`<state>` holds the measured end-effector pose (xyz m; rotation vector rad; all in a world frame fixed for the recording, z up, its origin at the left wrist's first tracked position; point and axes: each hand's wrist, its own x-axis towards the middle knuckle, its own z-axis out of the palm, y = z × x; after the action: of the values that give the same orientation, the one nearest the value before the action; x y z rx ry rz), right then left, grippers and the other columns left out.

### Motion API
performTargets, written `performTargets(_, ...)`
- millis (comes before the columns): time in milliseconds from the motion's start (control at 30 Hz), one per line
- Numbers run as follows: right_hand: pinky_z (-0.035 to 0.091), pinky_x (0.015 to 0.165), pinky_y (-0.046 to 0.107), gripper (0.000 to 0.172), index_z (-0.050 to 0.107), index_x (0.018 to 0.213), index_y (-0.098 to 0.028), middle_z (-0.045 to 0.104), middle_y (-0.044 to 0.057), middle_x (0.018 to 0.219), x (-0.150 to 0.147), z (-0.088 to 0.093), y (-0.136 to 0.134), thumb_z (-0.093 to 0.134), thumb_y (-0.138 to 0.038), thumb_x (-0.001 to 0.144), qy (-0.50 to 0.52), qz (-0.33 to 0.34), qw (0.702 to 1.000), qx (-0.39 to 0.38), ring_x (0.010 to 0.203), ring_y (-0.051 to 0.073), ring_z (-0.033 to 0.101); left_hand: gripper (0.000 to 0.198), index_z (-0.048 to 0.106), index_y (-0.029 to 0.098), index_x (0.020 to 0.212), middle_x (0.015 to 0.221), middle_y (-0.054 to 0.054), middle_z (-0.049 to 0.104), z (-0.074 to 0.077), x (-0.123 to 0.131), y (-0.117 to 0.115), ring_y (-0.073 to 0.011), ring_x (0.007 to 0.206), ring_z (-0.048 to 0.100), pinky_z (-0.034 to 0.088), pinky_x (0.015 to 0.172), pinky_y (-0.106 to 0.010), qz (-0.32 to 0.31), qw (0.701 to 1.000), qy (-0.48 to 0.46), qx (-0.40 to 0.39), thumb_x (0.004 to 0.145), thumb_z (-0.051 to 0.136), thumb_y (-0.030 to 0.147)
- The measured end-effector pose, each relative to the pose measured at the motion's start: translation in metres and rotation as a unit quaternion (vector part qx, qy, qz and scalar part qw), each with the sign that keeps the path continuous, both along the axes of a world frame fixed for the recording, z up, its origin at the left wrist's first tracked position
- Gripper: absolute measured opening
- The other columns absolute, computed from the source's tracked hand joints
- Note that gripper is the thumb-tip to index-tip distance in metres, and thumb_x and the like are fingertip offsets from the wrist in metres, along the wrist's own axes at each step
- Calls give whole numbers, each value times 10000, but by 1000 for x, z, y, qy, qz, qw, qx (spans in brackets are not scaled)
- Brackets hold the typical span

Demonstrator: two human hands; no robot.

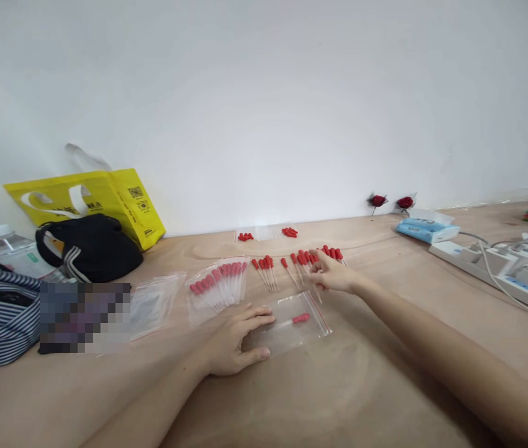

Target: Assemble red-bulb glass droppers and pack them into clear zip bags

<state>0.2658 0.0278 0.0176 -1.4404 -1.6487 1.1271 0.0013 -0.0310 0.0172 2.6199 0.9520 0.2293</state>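
Observation:
My left hand (236, 339) lies with fingers spread on the left end of a clear zip bag (291, 342). Inside that bag is one dropper with a red bulb (301, 318). Beyond it, my right hand (331, 274) pinches at a row of loose red-bulbed droppers (301, 258); a thin stem (318, 295) pokes out below its fingers, while the bulb end is hidden. More loose droppers (264, 264) lie left of that row. A filled zip bag (193, 311) holds several droppers fanned out, just beyond my left hand.
Flat clear bags (152, 305) lie at the left. Farther left are a striped pouch (2, 320), a black cap (96, 246), a bottle (12, 249) and a yellow bag (140, 211). By the wall lies another bag with red bulbs (261, 233). Right: tissue pack (425, 229), power strips (492, 264).

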Motion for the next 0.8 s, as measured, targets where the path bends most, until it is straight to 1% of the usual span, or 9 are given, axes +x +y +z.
performTargets(33,356,372,165,651,265,1234,-185,488,-79,585,7,-2,-8,514,-95,640,50,21,999,4,405,66,471,482,426,280,1234,1313,-44,419,0,0,0,-247,1200,371,240,1010,-462,-2,1000,1,-2,783,517,423)
performTargets(100,323,319,168,620,272,1217,-209,483,-80,601,19,-8,-22,514,-138,651,126,32,992,5,351,60,439,478,421,281,1237,1323,-40,407,0,0,1,-244,1212,358,221,1020,-466,-3,1000,0,-10,789,508,422)
performTargets(167,323,295,176,511,316,1165,-216,491,-77,596,26,-17,-31,509,-223,692,184,1,983,8,326,65,432,476,422,284,1236,1326,-36,404,0,0,1,-245,1215,354,217,1023,-468,-2,1000,-2,-17,789,507,424)
performTargets(267,386,325,194,350,354,1036,-221,528,-63,572,29,-31,-33,501,-319,734,283,-76,956,13,365,91,484,481,425,287,1234,1321,-31,413,-1,0,1,-249,1212,359,213,1026,-469,0,1000,-5,-17,784,512,433)
performTargets(367,429,364,200,231,357,874,-218,574,-35,556,28,-39,-29,526,-286,731,370,-120,921,-6,406,102,519,483,422,290,1235,1324,-27,410,-1,-1,1,-244,1214,357,211,1028,-464,-1,1000,-7,-12,785,509,441)
performTargets(467,477,421,207,196,386,781,-201,618,8,597,26,-42,-28,568,-226,714,400,-112,909,-30,450,102,556,491,412,276,1245,1329,-34,403,0,0,0,-242,1219,351,207,1030,-468,1,1000,5,-12,788,508,429)
performTargets(667,521,545,188,178,493,718,-149,658,62,770,20,-45,-37,659,-169,658,376,-22,923,-74,575,92,607,506,426,250,1243,1354,-53,364,1,2,-1,-263,1232,326,235,1018,-465,14,1000,11,-9,774,528,414)
performTargets(733,509,511,170,167,499,728,-151,655,46,734,24,-45,-35,650,-146,656,392,-47,916,-69,544,81,595,505,428,259,1241,1348,-52,373,1,2,-1,-264,1231,329,241,1016,-462,15,1000,8,-10,773,529,419)
performTargets(800,476,444,147,165,489,745,-164,645,20,661,31,-45,-31,625,-121,663,414,-102,903,-50,478,65,564,507,427,267,1241,1340,-51,386,0,1,-1,-262,1228,336,243,1014,-461,14,1000,8,-10,771,529,429)
